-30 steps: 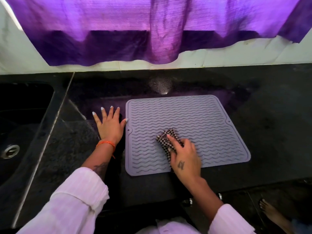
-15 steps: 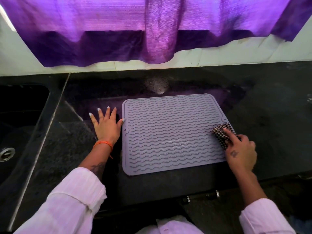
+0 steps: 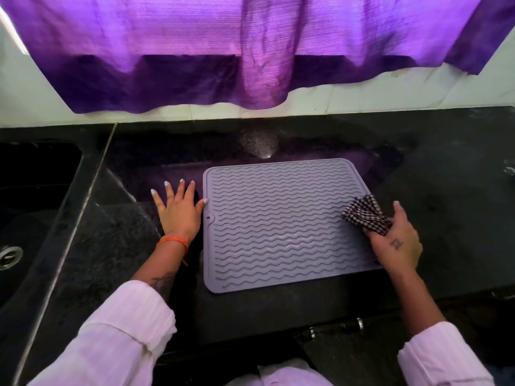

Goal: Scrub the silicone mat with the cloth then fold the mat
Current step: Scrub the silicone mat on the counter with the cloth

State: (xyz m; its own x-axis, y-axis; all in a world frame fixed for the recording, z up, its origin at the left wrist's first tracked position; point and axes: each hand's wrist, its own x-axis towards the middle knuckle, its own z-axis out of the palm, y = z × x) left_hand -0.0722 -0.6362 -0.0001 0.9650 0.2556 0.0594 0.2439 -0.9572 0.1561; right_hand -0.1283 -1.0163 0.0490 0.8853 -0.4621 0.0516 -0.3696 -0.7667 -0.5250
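Silicone mat (image 3: 281,221) lay flat at centre of black counter (image 3: 446,190). Right hand (image 3: 395,240), at the mat's 3 o'clock edge, pinched bunched checked cloth (image 3: 365,215). Left hand (image 3: 178,213) lay flat, fingers spread, at 9 o'clock, thumb tip touching the mat's edge. Risk, as judged: mat barely anchored, so a hard scrub could skid it toward sink (image 3: 33,190).

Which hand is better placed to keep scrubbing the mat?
Right hand: it grips the cloth at the mat's right edge. Left hand lies flat beside the left edge.
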